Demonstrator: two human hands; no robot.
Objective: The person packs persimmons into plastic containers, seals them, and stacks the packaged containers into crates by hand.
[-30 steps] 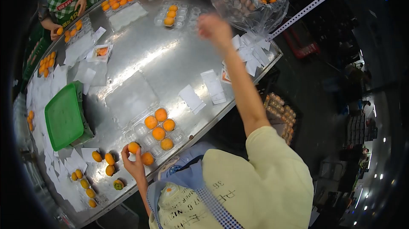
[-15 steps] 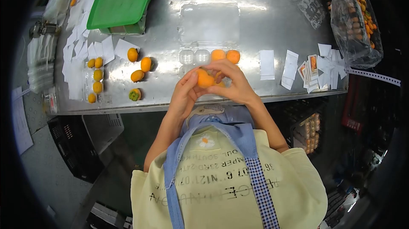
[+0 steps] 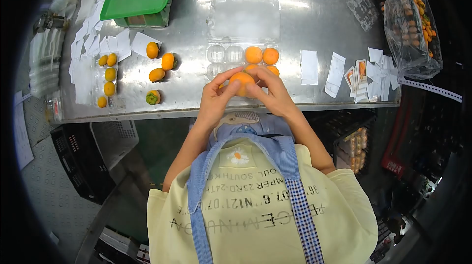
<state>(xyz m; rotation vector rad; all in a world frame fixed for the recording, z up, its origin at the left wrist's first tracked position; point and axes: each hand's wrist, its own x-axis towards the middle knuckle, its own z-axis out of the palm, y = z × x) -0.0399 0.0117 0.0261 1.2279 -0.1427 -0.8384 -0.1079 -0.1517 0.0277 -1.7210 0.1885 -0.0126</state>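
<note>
Fruit [image 3: 242, 83] is up at the near side of the clear tray [image 3: 225, 54], pinched between left hand [image 3: 215, 98] and right hand [image 3: 276, 93]. Grip's narrow, pretty much just wide enough for one (can't tell how hard they're squeezing). My guess: light, firmish, smooth enough to slip, and easy to bruise. I'd hold it around its widest part with soft fingertips, no nails.
</note>
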